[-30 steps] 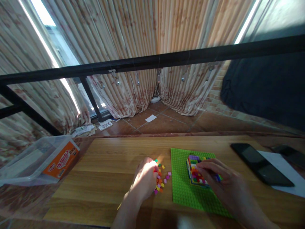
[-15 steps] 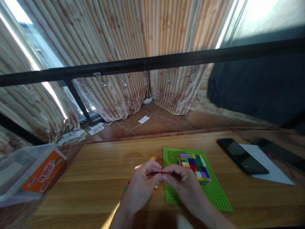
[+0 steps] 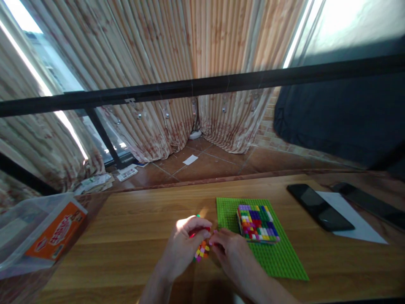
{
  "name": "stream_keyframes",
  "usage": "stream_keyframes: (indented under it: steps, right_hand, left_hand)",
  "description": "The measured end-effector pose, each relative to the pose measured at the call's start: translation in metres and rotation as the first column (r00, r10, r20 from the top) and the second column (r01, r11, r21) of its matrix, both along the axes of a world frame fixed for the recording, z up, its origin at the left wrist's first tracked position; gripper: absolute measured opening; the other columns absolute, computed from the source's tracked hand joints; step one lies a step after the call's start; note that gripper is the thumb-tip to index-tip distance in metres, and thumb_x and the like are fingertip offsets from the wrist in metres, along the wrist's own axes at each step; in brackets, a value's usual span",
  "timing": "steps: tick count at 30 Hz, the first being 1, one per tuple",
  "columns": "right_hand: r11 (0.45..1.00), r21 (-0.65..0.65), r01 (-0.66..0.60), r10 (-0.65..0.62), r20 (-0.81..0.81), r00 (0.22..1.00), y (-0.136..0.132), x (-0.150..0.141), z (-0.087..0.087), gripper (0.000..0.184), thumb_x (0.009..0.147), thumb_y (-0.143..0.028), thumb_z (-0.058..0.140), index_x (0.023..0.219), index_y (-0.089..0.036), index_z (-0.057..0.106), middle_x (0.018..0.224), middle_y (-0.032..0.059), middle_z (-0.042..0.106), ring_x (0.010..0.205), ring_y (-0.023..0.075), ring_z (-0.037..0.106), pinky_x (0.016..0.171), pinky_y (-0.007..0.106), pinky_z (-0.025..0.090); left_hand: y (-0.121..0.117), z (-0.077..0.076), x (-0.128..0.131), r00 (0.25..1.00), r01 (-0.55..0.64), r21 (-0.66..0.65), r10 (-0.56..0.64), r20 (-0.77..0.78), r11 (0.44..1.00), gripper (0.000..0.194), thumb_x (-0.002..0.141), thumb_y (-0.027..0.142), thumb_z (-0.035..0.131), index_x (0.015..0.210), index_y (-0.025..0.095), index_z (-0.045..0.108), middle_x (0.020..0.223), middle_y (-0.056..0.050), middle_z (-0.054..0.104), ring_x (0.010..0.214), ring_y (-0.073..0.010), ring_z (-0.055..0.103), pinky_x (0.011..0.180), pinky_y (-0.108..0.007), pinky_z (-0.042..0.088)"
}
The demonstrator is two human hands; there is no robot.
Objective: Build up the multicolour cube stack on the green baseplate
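My left hand (image 3: pixel 182 242) is closed, with a small red toy brick (image 3: pixel 207 229) showing at its fingertips. My right hand (image 3: pixel 232 251) has its fingers pinched together close to the left fingertips; a pinkish spot shows there, too small to name. Below and between the hands lies a pile of small loose bricks (image 3: pixel 201 251) in yellow, orange, pink and other colours, partly covered by my left hand. To the right, a block built of many coloured bricks (image 3: pixel 257 221) sits on a green studded baseplate (image 3: pixel 281 266), just beyond my right hand.
A clear plastic box (image 3: pixel 19 228) with an orange label stands at the left. A black phone (image 3: pixel 319 207) lies at the right, overlapping a white paper sheet (image 3: pixel 363 230), with another dark flat device (image 3: pixel 373 204) beside it. A dark rail (image 3: pixel 202 85) crosses beyond the wooden table (image 3: pixel 126 236).
My hands have come apart slightly and lowered. The right hand has shifted down and left off the block's near corner, uncovering more of the block. More of the loose pile shows between them.
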State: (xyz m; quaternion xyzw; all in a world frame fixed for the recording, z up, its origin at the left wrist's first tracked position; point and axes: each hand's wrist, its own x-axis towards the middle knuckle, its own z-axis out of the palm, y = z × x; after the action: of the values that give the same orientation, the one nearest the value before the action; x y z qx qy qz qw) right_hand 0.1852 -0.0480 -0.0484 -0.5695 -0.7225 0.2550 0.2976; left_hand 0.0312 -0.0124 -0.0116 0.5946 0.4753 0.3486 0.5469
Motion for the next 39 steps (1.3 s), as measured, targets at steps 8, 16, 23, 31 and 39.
stream_keyframes:
  steps: [8, 16, 23, 31, 39]
  right_hand:
    - [1.0, 0.017, 0.025, -0.025, -0.004, 1.0, -0.002, 0.005, 0.008, 0.021, 0.084, -0.011, 0.048, 0.086, -0.02, 0.067, 0.083, 0.0036, 0.067, 0.075, 0.0149, 0.063, 0.071, 0.025, 0.046]
    - [0.987, 0.123, 0.106, -0.073, -0.241, 0.968, -0.012, 0.029, 0.045, 0.012, 0.084, -0.019, 0.056, 0.088, -0.024, 0.066, 0.079, 0.0003, 0.066, 0.07, 0.013, 0.06, 0.066, 0.023, 0.046]
    - [0.998, 0.044, 0.047, -0.031, -0.314, 0.949, -0.018, 0.055, 0.057, 0.019, 0.086, -0.031, 0.056, 0.074, -0.023, 0.068, 0.07, -0.0008, 0.064, 0.066, 0.0115, 0.057, 0.064, 0.022, 0.044]
    - [0.998, 0.022, 0.058, -0.05, -0.271, 0.961, -0.02, 0.088, 0.053, 0.016, 0.085, -0.026, 0.053, 0.076, -0.023, 0.066, 0.074, -0.0014, 0.064, 0.067, 0.0111, 0.058, 0.064, 0.023, 0.045]
    - [0.953, 0.086, 0.29, -0.271, -0.184, 0.945, -0.007, 0.144, 0.033, 0.014, 0.079, -0.031, 0.059, 0.079, -0.023, 0.071, 0.08, 0.003, 0.064, 0.07, 0.0148, 0.06, 0.061, 0.026, 0.048]
  left_hand:
    - [0.001, -0.002, 0.012, 1.0, -0.004, -0.012, 0.004, -0.029, 1.0, 0.018, 0.079, 0.029, 0.057, 0.091, 0.018, 0.065, 0.077, -0.001, 0.065, 0.07, -0.0127, 0.06, 0.065, -0.023, 0.049]
    - [0.002, 0.006, 0.032, 0.987, 0.158, -0.072, -0.157, 0.023, 0.985, 0.025, 0.077, 0.039, 0.06, 0.075, 0.015, 0.067, 0.064, -0.002, 0.062, 0.061, -0.0128, 0.056, 0.056, -0.022, 0.043]
    - [0.0, 0.008, 0.054, 0.956, 0.255, -0.125, -0.231, 0.178, 0.959, 0.026, 0.072, 0.04, 0.066, 0.066, 0.014, 0.066, 0.058, 0.0, 0.06, 0.053, -0.0092, 0.051, 0.055, -0.022, 0.039]
    - [-0.004, 0.01, 0.085, 0.943, 0.251, -0.125, -0.213, 0.254, 0.96, 0.025, 0.074, 0.038, 0.064, 0.07, 0.013, 0.065, 0.062, 0.0, 0.061, 0.054, -0.0093, 0.052, 0.055, -0.022, 0.041]
    - [0.01, -0.006, 0.082, 0.995, -0.029, -0.015, 0.03, 0.097, 0.999, 0.023, 0.077, 0.037, 0.059, 0.077, 0.014, 0.065, 0.064, 0.001, 0.06, 0.054, -0.0092, 0.052, 0.054, -0.021, 0.04]
